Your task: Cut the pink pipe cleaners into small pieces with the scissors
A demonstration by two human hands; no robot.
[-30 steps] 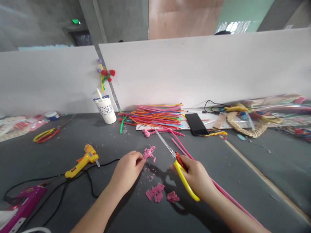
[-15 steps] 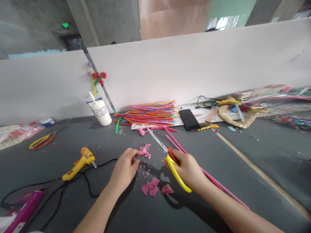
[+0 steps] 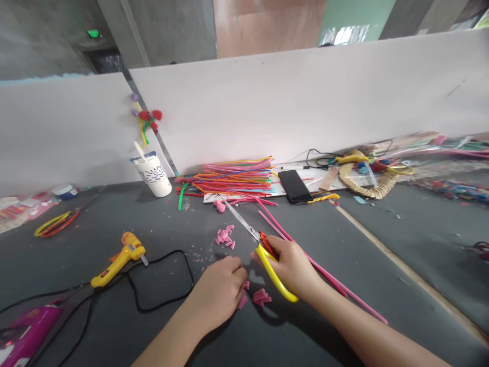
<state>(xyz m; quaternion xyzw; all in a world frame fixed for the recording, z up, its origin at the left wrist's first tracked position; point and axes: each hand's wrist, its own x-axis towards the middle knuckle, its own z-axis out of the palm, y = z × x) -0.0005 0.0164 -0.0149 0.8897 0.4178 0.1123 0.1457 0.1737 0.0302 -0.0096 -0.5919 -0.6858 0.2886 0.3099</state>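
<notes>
white panels [image 3: 229, 112] edge a dark grey table [image 3: 416, 244]; grey wall [image 3: 175, 30] behind.

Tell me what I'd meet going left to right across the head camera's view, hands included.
Loose scissors, yellow glue gun, white patterned cup, left hand, right hand with held scissors, tan pleated arc.
</notes>
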